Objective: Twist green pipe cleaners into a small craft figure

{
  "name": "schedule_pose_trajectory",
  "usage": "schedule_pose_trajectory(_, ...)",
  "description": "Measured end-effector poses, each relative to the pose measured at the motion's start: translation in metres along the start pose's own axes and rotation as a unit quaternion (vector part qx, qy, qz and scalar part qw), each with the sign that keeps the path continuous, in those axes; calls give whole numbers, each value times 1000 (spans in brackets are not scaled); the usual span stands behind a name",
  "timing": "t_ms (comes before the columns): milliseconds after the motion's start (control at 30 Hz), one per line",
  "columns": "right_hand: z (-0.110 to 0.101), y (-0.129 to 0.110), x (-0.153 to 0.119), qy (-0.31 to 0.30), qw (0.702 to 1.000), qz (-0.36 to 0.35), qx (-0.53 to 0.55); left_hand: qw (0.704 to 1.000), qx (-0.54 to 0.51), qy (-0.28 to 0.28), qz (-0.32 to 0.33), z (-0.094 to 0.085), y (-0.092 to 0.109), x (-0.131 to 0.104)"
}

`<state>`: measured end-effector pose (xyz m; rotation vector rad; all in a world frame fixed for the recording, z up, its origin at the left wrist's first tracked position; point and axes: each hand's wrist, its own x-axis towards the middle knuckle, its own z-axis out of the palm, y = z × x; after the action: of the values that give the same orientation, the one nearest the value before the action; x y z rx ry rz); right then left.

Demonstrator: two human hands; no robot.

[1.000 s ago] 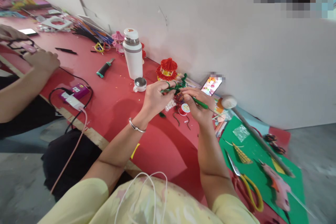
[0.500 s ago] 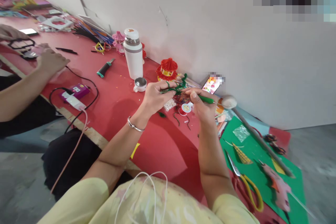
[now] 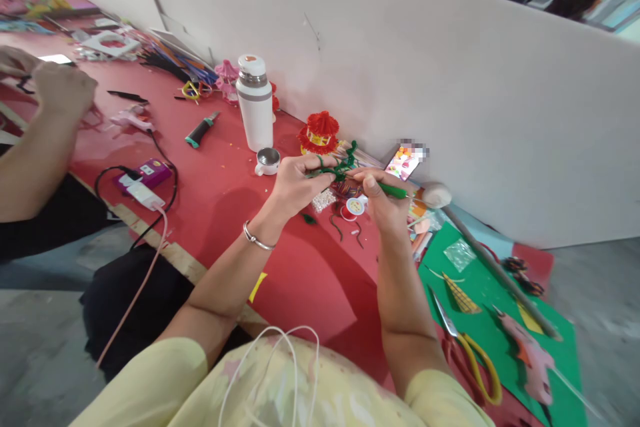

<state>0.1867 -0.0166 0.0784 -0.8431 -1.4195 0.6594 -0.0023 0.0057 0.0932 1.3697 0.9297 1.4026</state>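
Pinched between the fingers and thumb of my left hand (image 3: 299,185) is a small piece of green crochet (image 3: 347,161), with green yarn looped round a finger. In my right hand (image 3: 389,208) is a crochet hook with a green handle (image 3: 393,190). Its tip meets the green crochet, though the fingers partly hide it. On the red table (image 3: 310,280) below lie a pack of white beads (image 3: 324,199), a spool of red thread (image 3: 355,207) and a small green scrap (image 3: 309,219).
A white thermos (image 3: 255,113), its cup (image 3: 267,161) and a red ornament (image 3: 320,133) stand behind my hands. A phone (image 3: 403,161) leans on the wall. Scissors (image 3: 470,353) and a pink glue gun (image 3: 527,357) lie right. A co-worker's hand (image 3: 65,90) works at left.
At left, the co-worker's hand has drawn back from a pink glue gun, which now lies on the table. Both my hands, the hook and the green crochet look almost unmoved.
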Motion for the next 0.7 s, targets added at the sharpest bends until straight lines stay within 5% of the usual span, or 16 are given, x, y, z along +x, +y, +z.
schedule_pose_trajectory(333, -2, -20, -1, -66, 981, -126, -130, 999, 17, 26, 8, 1, -3, 0)
schedule_pose_trajectory(500, -6, -17, -1, -75, 990, -80, -87, 1000, -20, 12, -20, 0, 0, 1)
schedule_pose_trajectory(700, 3, 2, -3, -16, 1000, -26, 5, 998, -51, -4, -45, -2, 2, 2)
